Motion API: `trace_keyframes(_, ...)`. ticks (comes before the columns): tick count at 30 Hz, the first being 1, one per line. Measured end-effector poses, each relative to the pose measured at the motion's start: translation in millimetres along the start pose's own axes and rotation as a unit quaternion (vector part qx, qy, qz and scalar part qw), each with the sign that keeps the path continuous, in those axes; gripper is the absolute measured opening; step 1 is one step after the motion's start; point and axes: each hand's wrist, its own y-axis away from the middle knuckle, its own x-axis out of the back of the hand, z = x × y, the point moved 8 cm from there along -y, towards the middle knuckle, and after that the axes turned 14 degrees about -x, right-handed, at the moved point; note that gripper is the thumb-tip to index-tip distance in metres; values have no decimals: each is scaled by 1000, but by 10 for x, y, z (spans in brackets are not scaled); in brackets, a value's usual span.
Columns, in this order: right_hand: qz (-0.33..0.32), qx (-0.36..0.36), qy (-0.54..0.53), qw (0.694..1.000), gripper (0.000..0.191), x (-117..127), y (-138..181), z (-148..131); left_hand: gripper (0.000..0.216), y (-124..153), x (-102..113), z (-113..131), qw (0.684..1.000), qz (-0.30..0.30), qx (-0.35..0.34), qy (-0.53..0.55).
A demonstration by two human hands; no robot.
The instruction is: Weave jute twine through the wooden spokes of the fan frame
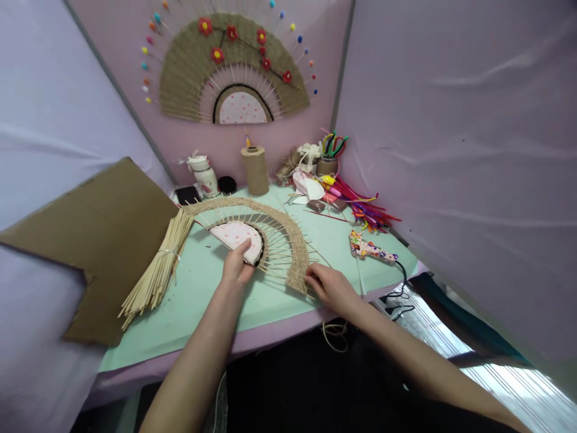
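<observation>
A half-round fan (pixel 295 234) of thin sticks lies over the green-topped table, with a woven band of twine near its outer edge. At its centre is a white half-disc with pink spots, edged in black. My left hand (pixel 237 263) grips this half-disc, thumb on top and fingers underneath. My right hand (pixel 328 284) is closed at the lower right end of the woven band, fingers pinched by the stick tips; a strand of twine (pixel 336 340) hangs below it over the table edge. What sits between those fingertips is too small to make out clearly.
A tied bundle of sticks (pixel 160 264) and brown cardboard (pixel 108 240) are at left. Behind stand a white bottle (pixel 204 175) and a twine spool (pixel 255 171). Coloured pipe cleaners (pixel 360 201) and a patterned glue gun (pixel 372 248) lie right. A finished fan (pixel 180 84) hangs on the wall.
</observation>
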Motion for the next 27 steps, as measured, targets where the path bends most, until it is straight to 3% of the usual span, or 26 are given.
trace_keyframes(3, -12, -9, 4, 1000, 10, -52, 10, 17, 35, 36, 95, 18, 1000, 10, 19, 1)
trace_keyframes(7, -6, -21, 20, 1000, 11, -56, 11, 55, 24, 196, 154, 55, 994, -52, 98, -14)
trace_keyframes(9, -1, -22, 30, 999, 11, -50, 15, 66, 19, 361, 258, 84, 982, -88, 153, -62)
trace_keyframes(13, -1, -22, 46, 999, 12, -41, 17, 88, 18, 667, 500, 246, 944, -174, 162, -230)
trace_keyframes(16, -10, -22, 58, 998, 11, -43, 9, 100, 21, 815, 465, 338, 855, -278, 68, -432)
trace_keyframes(20, -23, -24, 67, 997, 12, -57, 4, 115, 22, 1070, -81, 355, 697, -416, -208, -545)
trace_keyframes(22, -24, -21, 59, 998, 12, -61, 7, 130, 32, 1251, -308, 193, 611, -502, -274, -547)
trace_keyframes(25, -24, -18, 39, 999, 13, -72, 10, 172, 46, 1255, -339, 32, 521, -528, -303, -599)
trace_keyframes(27, -22, -14, 35, 999, 14, -86, 10, 195, 55, 1090, -214, 101, 506, -486, -312, -640)
